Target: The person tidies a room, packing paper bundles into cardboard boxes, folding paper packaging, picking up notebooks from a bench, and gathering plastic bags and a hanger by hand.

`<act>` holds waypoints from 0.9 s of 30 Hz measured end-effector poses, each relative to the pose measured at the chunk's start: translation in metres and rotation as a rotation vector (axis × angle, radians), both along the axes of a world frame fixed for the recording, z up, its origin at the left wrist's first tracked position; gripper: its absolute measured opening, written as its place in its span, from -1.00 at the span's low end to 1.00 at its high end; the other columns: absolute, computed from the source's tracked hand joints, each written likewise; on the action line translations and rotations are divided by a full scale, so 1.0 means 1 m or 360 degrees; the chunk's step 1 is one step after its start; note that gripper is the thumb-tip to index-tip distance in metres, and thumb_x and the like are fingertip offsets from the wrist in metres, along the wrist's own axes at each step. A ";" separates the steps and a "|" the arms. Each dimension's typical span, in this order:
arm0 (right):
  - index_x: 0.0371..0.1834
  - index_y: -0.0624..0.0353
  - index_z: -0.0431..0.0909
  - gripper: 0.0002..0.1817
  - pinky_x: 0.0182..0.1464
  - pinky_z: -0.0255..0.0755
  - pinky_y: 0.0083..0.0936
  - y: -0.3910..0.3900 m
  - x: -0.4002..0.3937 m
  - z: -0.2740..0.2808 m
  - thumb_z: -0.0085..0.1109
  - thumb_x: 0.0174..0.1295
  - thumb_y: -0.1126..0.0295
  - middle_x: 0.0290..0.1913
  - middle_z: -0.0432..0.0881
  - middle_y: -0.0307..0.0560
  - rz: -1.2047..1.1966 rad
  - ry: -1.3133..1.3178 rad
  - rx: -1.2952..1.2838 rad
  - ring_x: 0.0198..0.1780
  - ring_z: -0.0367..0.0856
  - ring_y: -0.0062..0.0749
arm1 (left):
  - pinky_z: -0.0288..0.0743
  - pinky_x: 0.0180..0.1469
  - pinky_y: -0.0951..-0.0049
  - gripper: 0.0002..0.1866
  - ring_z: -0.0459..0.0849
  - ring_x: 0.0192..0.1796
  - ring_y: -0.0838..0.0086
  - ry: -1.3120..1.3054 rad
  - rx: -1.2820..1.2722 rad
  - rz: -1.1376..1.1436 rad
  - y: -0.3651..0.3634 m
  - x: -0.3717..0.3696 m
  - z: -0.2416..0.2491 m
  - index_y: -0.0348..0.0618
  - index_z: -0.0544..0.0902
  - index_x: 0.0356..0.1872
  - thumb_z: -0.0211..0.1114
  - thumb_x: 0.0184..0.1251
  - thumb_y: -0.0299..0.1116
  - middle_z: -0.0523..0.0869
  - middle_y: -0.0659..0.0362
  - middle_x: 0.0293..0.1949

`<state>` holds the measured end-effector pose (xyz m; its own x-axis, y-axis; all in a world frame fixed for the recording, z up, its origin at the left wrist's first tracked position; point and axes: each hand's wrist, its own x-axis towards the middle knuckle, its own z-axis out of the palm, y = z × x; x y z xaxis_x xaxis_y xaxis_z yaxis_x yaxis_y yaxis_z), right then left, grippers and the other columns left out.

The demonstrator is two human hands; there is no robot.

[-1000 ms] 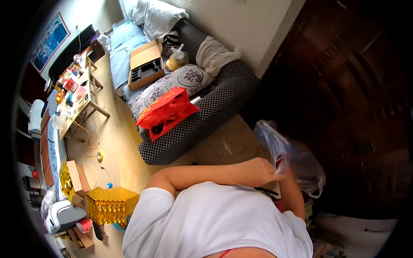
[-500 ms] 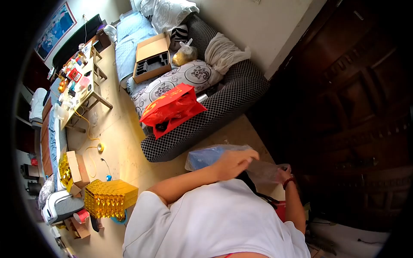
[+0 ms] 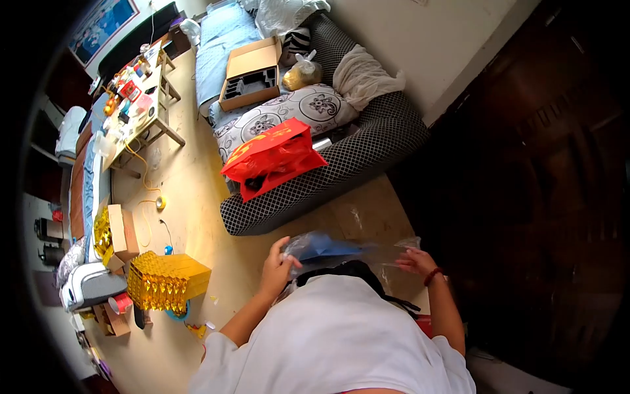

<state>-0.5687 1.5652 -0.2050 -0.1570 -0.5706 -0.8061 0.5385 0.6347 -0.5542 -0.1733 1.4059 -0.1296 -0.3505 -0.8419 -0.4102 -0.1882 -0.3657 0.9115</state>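
A clear plastic bag [image 3: 308, 246] with something blue in it is stretched between my hands, in front of my body. My left hand [image 3: 279, 266] has its fingers closed on the bag's left end. At the other end, my right hand [image 3: 416, 261], with a dark red band at the wrist, pinches the bag's clear edge. Part of the bag is blurred, so I cannot make out what the blue thing is. Something black [image 3: 348, 269] lies just below the bag, against my white shirt.
A sofa [image 3: 262, 203] stands ahead, bearing a red bag [image 3: 272, 157] and an open cardboard box [image 3: 252, 72]. On the left floor are a gold tasselled box [image 3: 190, 279] and a roll of tape [image 3: 161, 203]. A cluttered long table [image 3: 147, 125] stands further back. A dark door [image 3: 525, 197] is on the right.
My left hand has moved left and down from above the bag's middle to its left end. The bag now spreads wide between both hands. The view has shifted slightly.
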 end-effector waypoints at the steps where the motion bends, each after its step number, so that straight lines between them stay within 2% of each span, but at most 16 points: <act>1: 0.34 0.28 0.08 -0.40 0.06 0.50 -0.34 -0.009 0.001 0.002 0.06 0.30 0.32 0.19 0.35 0.10 0.0052 -0.0002 0.0065 0.05 0.54 -0.07 | 0.33 -0.57 0.64 -0.56 0.39 -0.62 0.66 0.0002 0.0076 0.0053 0.001 0.010 -0.005 -0.17 0.27 0.20 0.02 0.28 -0.49 0.65 0.17 -0.48; 5: 0.36 0.27 0.02 -0.35 -0.02 0.55 -0.39 -0.053 0.006 -0.014 0.07 0.29 0.31 0.19 0.39 0.04 0.0228 0.0068 0.0081 0.01 0.58 -0.12 | 0.35 -0.58 0.61 -0.62 0.43 -0.63 0.62 -0.0159 0.0271 0.0174 0.003 0.049 -0.016 -0.26 0.30 0.12 0.04 0.28 -0.47 0.65 0.10 -0.49; 7: 0.36 0.27 0.03 -0.33 -0.03 0.54 -0.36 -0.077 0.012 -0.043 0.10 0.27 0.31 0.16 0.40 0.05 0.0288 0.0030 0.0092 0.00 0.59 -0.13 | 0.34 -0.58 0.60 -0.75 0.45 -0.64 0.59 -0.0257 0.0466 0.0120 0.008 0.072 -0.032 -0.30 0.39 -0.04 0.05 0.28 -0.46 0.65 0.06 -0.52; 8: 0.35 0.28 0.03 -0.32 -0.04 0.54 -0.32 -0.086 0.016 -0.055 0.14 0.24 0.30 0.13 0.42 0.07 0.0339 -0.0010 0.0099 -0.01 0.59 -0.14 | 0.34 -0.58 0.60 -0.75 0.45 -0.64 0.59 -0.0257 0.0478 0.0119 0.011 0.083 -0.040 -0.30 0.39 -0.04 0.05 0.28 -0.46 0.65 0.06 -0.52; 10: 0.35 0.29 0.02 -0.31 -0.04 0.54 -0.33 -0.110 0.040 -0.057 0.13 0.24 0.30 0.13 0.42 0.08 0.0328 0.0050 0.0150 0.00 0.59 -0.14 | 0.31 -0.57 0.61 -0.85 0.44 -0.65 0.59 -0.0124 0.0706 0.0153 0.012 0.100 -0.050 -0.28 0.47 -0.22 0.07 0.29 -0.42 0.62 0.10 -0.59; 12: 0.35 0.31 0.00 -0.30 -0.05 0.54 -0.33 -0.134 0.057 -0.059 0.13 0.24 0.29 0.12 0.42 0.08 0.0329 0.0124 0.0202 0.00 0.58 -0.14 | 0.29 -0.57 0.62 -0.87 0.42 -0.66 0.60 -0.0125 0.0708 0.0199 0.006 0.109 -0.052 -0.25 0.50 -0.28 0.08 0.29 -0.40 0.59 0.13 -0.62; 14: 0.36 0.34 -0.03 -0.28 -0.09 0.53 -0.35 -0.156 0.066 -0.070 0.11 0.25 0.29 0.07 0.46 0.11 0.0627 0.0289 0.0185 -0.02 0.59 -0.18 | 0.26 -0.57 0.63 -0.86 0.41 -0.67 0.61 -0.0130 0.0708 0.0245 -0.004 0.116 -0.050 -0.22 0.52 -0.34 0.08 0.29 -0.38 0.57 0.16 -0.66; 15: 0.36 0.34 -0.03 -0.28 -0.09 0.53 -0.35 -0.165 0.067 -0.074 0.11 0.25 0.29 0.07 0.46 0.11 0.0631 0.0292 0.0197 -0.02 0.59 -0.18 | 0.25 -0.58 0.63 -0.85 0.40 -0.68 0.61 -0.0184 0.0699 0.0248 -0.009 0.120 -0.049 -0.21 0.53 -0.36 0.08 0.30 -0.35 0.54 0.19 -0.69; 17: 0.40 0.32 -0.07 -0.25 -0.12 0.53 -0.36 -0.189 0.068 -0.076 0.09 0.25 0.27 0.00 0.51 0.13 0.1088 0.0453 0.0225 -0.05 0.59 -0.23 | 0.23 -0.58 0.63 -0.84 0.39 -0.68 0.62 -0.0236 0.0703 0.0250 -0.019 0.126 -0.045 -0.19 0.54 -0.37 0.09 0.30 -0.33 0.51 0.22 -0.71; 20: 0.39 0.29 -0.02 -0.28 -0.15 0.52 -0.36 -0.211 0.081 -0.065 0.07 0.24 0.24 -0.05 0.54 0.13 0.1119 0.0432 0.0179 -0.09 0.60 -0.26 | 0.18 -0.62 0.63 -0.84 0.36 -0.72 0.62 -0.0289 0.0756 0.0260 -0.033 0.135 -0.042 -0.17 0.54 -0.38 0.09 0.30 -0.32 0.46 0.25 -0.74; 24: 0.38 0.28 0.00 -0.29 -0.12 0.52 -0.34 -0.225 0.085 -0.072 0.06 0.23 0.25 -0.01 0.55 0.14 0.1246 0.0474 0.0174 -0.09 0.60 -0.23 | 0.12 -0.68 0.64 -0.83 0.34 -0.75 0.63 -0.0234 0.0780 0.0356 -0.035 0.141 -0.050 -0.17 0.54 -0.38 0.09 0.30 -0.30 0.45 0.25 -0.76; 26: 0.40 0.18 0.01 -0.28 -0.07 0.49 -0.37 -0.230 0.078 -0.094 0.08 0.23 0.21 0.02 0.55 0.15 0.1974 0.1195 -0.0246 -0.02 0.58 -0.23 | 0.10 -0.69 0.64 -0.82 0.32 -0.76 0.63 -0.0183 0.0791 0.0458 -0.039 0.139 -0.047 -0.17 0.54 -0.39 0.09 0.30 -0.30 0.45 0.25 -0.76; 27: 0.40 0.18 0.01 -0.28 -0.07 0.49 -0.37 -0.236 0.079 -0.082 0.08 0.23 0.21 0.02 0.55 0.15 0.2000 0.1184 -0.0271 -0.02 0.58 -0.23 | 0.12 -0.68 0.63 -0.83 0.33 -0.75 0.63 -0.0222 0.0797 0.0459 -0.041 0.138 -0.045 -0.18 0.54 -0.38 0.09 0.30 -0.30 0.45 0.25 -0.76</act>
<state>-0.4894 1.3291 -0.2868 0.1634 -0.7206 -0.6738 -0.7423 0.3600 -0.5651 -0.0358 1.3647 -0.1744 -0.0505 -0.5870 -0.8080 -0.1231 -0.7992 0.5883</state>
